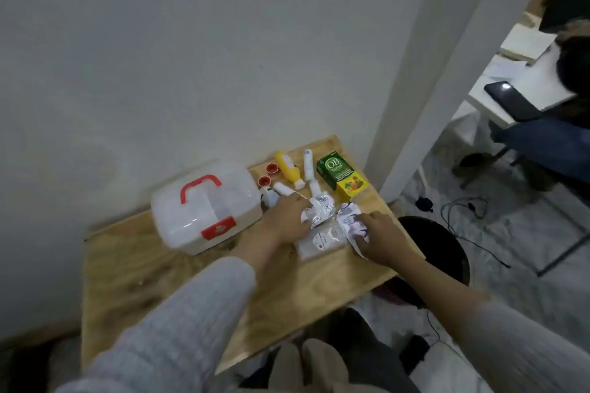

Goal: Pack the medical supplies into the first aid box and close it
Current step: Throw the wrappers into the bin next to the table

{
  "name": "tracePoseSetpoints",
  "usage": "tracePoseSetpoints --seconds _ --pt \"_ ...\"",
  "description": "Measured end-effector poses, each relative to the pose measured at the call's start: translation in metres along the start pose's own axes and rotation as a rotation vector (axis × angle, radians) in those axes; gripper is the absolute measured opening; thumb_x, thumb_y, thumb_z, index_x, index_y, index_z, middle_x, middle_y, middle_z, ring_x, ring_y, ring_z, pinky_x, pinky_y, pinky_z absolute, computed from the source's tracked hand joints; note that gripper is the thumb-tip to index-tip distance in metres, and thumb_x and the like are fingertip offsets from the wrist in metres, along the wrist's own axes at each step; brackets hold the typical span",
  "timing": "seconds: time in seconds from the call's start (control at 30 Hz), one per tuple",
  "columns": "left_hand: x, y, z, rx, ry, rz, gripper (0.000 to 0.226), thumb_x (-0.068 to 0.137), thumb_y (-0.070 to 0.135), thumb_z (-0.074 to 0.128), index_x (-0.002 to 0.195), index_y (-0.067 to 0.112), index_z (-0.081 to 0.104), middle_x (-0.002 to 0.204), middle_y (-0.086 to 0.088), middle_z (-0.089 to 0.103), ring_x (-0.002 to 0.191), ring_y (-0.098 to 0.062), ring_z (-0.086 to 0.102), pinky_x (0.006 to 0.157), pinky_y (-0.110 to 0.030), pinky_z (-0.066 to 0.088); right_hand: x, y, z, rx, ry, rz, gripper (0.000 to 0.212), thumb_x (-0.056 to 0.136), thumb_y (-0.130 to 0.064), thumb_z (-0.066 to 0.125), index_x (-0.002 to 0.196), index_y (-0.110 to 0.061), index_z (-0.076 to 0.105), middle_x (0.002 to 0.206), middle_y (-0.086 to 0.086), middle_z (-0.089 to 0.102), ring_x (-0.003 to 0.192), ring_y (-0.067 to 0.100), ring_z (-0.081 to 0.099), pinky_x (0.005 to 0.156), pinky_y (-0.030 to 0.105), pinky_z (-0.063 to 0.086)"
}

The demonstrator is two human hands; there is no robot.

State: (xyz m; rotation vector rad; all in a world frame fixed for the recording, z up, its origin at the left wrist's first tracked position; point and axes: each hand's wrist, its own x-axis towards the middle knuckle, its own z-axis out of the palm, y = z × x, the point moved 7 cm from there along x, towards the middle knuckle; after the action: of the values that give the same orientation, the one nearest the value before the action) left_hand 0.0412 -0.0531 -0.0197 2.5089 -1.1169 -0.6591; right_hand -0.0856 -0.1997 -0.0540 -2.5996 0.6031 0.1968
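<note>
A white first aid box (204,210) with a red handle and red latch sits closed on the wooden table (153,274), left of the supplies. My left hand (289,217) rests on a silver foil blister pack (319,210). My right hand (380,241) presses on a white printed sachet (349,220). Under both lies a clear flat packet (319,244). Behind them lie a yellow bottle (289,169), a white tube (309,166), a green and yellow medicine carton (341,175), two small red-capped pots (268,174) and a white bottle (282,190).
The table stands in a corner against a white wall. A dark round bin (437,252) is just off the right edge, with cables (463,214) on the floor. A seated person's legs (549,143) and a desk with a phone (510,99) are at far right.
</note>
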Motion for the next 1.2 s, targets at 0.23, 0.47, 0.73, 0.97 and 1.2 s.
tracePoseSetpoints --seconds 0.23,0.47,0.73,0.97,1.2 --pt "0.024 -0.006 0.018 0.178 -0.149 -0.032 0.037 0.083 0.017 0.052 0.118 0.026 0.06 0.127 -0.012 0.048 0.113 -0.037 0.049 0.086 -0.042 0.045 -0.009 0.025 0.023 0.017 0.038 0.14 0.033 0.075 -0.022 0.063 0.108 -0.025 0.064 0.107 0.013 0.055 0.096 0.037 0.052 0.083 0.044 0.048" --pt "0.035 -0.011 0.014 0.223 -0.121 -0.058 0.041 0.077 0.016 0.062 0.117 0.026 0.063 0.125 -0.011 0.046 0.108 -0.033 0.055 0.079 -0.038 0.046 -0.011 0.039 0.026 0.239 0.057 0.169 0.044 0.068 -0.021 0.072 0.112 -0.018 0.065 0.099 0.015 0.05 0.092 0.037 0.051 0.078 0.041 0.048" --pt "0.023 -0.004 -0.021 -0.032 -0.063 -0.111 0.029 0.075 0.005 0.063 0.102 0.012 0.07 0.103 -0.008 0.067 0.097 -0.024 0.061 0.071 -0.024 0.039 -0.031 0.052 -0.021 0.546 0.25 0.163 0.039 0.079 0.005 0.061 0.112 -0.015 0.063 0.098 -0.002 0.055 0.063 0.006 0.054 0.059 0.017 0.044" --pt "0.069 0.094 -0.034 -0.226 -0.003 0.01 0.03 0.076 0.018 0.074 0.105 0.018 0.068 0.087 0.011 0.061 0.059 0.002 0.047 0.059 -0.013 0.036 -0.044 0.129 -0.055 0.729 0.493 0.445 0.038 0.081 -0.003 0.066 0.119 -0.008 0.059 0.103 0.004 0.056 0.071 0.011 0.056 0.064 0.005 0.045" --pt "0.16 0.221 0.092 -0.117 -0.338 0.14 0.037 0.076 0.011 0.062 0.113 0.011 0.065 0.099 -0.01 0.056 0.091 -0.025 0.058 0.077 -0.023 0.039 -0.043 0.231 -0.003 0.741 0.363 0.819 0.032 0.084 0.0 0.053 0.114 0.009 0.056 0.095 0.021 0.059 0.073 0.025 0.052 0.067 0.031 0.04"
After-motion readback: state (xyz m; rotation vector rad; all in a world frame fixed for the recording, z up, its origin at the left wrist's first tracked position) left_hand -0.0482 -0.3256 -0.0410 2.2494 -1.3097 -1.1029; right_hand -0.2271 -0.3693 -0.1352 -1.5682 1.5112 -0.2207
